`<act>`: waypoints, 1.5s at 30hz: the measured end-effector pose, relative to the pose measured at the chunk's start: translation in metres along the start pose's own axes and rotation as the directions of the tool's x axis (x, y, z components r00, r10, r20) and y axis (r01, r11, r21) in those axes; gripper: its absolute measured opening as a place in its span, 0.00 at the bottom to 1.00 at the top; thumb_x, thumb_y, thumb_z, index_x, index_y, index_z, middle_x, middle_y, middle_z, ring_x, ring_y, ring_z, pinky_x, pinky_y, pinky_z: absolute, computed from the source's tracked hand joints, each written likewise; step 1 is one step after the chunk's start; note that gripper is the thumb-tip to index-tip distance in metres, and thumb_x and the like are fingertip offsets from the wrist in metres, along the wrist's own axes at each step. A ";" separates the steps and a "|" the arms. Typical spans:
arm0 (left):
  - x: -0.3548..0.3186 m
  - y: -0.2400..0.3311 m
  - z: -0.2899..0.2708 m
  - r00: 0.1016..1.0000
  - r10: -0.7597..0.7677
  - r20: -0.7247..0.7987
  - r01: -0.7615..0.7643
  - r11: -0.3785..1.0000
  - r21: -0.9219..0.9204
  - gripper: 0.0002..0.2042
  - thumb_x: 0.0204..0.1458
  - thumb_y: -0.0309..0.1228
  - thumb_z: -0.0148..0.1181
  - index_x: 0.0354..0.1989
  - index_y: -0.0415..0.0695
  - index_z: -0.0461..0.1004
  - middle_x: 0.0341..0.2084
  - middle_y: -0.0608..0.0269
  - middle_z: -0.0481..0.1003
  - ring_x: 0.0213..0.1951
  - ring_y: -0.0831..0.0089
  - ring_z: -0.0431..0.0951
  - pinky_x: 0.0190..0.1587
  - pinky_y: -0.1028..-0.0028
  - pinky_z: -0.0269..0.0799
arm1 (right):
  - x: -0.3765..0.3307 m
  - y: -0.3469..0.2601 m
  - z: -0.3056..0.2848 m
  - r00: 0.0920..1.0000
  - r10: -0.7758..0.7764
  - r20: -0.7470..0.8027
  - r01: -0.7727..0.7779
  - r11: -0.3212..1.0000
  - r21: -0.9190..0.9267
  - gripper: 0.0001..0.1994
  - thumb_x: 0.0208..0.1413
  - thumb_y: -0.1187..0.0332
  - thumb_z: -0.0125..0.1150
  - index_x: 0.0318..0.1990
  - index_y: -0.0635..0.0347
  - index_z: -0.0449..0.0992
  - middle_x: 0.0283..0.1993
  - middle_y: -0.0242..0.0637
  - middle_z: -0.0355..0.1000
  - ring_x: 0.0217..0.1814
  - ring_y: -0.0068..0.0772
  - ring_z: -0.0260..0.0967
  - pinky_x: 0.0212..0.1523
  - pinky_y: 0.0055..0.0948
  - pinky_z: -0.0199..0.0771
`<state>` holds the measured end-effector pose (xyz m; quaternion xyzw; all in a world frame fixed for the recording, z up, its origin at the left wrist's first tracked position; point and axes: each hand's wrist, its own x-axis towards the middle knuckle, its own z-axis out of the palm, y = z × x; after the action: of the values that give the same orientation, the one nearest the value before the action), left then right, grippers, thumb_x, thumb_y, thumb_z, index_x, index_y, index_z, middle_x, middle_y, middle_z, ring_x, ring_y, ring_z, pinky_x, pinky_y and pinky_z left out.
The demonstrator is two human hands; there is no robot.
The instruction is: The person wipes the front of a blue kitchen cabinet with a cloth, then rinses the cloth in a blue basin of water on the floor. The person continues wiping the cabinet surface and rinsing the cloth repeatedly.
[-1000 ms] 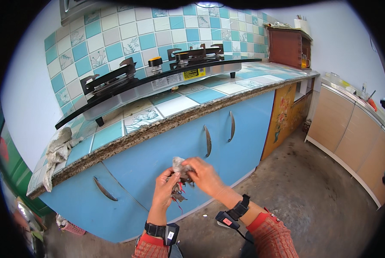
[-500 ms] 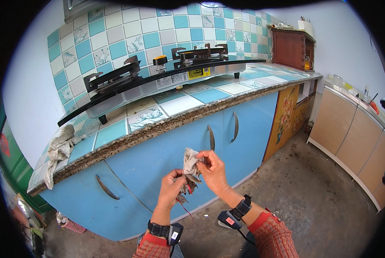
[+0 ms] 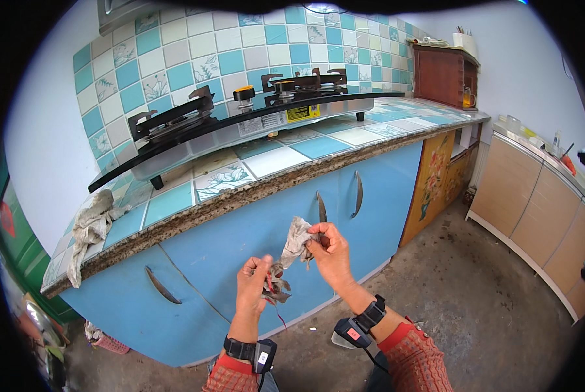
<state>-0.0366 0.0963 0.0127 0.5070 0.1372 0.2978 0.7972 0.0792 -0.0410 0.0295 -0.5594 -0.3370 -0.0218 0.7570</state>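
Note:
In front of the blue cabinet, my right hand pinches a crumpled greyish-white cloth or tissue between thumb and fingers. To its lower left, my left hand is closed on a dark, dirty crumpled scrap with red strands, one trailing below. What the dark scrap is made of I cannot make out. The two pieces are close together near my left fingertips, and whether they still touch is hard to see.
A black glass gas stove stands on the tiled counter. A grey rag hangs over the counter's left corner. A pink basket sits on the floor at left. A beige cabinet stands at right.
My hands have drawn apart. The right moved right and slightly up with the pale cloth, while the left shifted a little left with the dark scrap.

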 end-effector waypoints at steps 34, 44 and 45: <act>-0.012 -0.008 0.013 0.931 0.273 0.242 -0.349 0.861 0.371 0.14 0.51 0.21 0.62 0.47 0.35 0.75 0.35 0.62 0.78 0.30 0.82 0.75 0.32 0.80 0.73 | -0.020 0.005 0.018 0.999 -0.030 0.044 0.038 0.980 -0.198 0.12 0.52 0.79 0.61 0.42 0.64 0.68 0.41 0.35 0.73 0.40 0.21 0.70 0.41 0.25 0.73; -0.020 0.007 0.018 0.994 0.049 0.094 -0.080 0.929 0.361 0.12 0.53 0.22 0.61 0.47 0.37 0.76 0.36 0.58 0.78 0.24 0.80 0.74 0.24 0.80 0.72 | 0.060 0.000 -0.047 0.898 -0.188 -0.398 0.087 0.962 -0.258 0.14 0.50 0.85 0.57 0.45 0.64 0.72 0.41 0.30 0.73 0.39 0.18 0.69 0.39 0.21 0.72; -0.020 0.008 0.018 0.995 0.047 0.089 -0.077 0.927 0.367 0.12 0.53 0.22 0.61 0.46 0.37 0.76 0.36 0.58 0.78 0.23 0.80 0.74 0.24 0.80 0.72 | 0.067 0.003 -0.043 0.871 -0.232 -0.433 0.115 0.953 -0.281 0.14 0.50 0.85 0.59 0.44 0.62 0.75 0.43 0.30 0.73 0.36 0.19 0.68 0.36 0.21 0.72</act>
<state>-0.0451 0.0732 0.0265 0.6634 0.1433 0.2714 0.6824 0.1526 -0.0541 0.0566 -0.5949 -0.1915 -0.2639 0.7347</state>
